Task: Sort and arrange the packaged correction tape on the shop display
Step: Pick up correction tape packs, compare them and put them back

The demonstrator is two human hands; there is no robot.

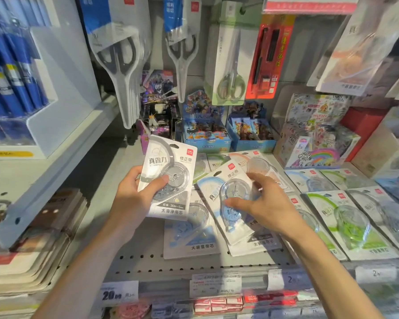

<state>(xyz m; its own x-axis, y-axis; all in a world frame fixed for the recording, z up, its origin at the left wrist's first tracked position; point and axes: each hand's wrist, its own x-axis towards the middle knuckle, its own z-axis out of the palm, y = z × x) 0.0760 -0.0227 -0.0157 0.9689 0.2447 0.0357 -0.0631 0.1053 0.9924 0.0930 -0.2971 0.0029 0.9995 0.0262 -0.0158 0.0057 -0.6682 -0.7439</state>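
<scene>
My left hand [136, 192] holds a grey correction tape pack [168, 164] upright above the shelf, thumb across its clear blister. My right hand [263, 203] grips a blue correction tape pack [213, 192], tilted, fingers around its blister. Under it lie another blue pack [189, 236] and a grey-white pack [260, 244]. An orange pack [251, 160] lies behind my right hand. Green packs [346, 222] and more blue packs [309, 178] lie flat to the right on the grey perforated shelf [148, 261].
Packaged scissors [122, 65] hang on hooks above the shelf. Card pack boxes [205, 134] and a pony box [309, 148] stand at the back. Blue pens [12, 72] fill the left display. Notebooks [44, 238] are stacked at the left. Price tags [120, 293] line the shelf's front edge.
</scene>
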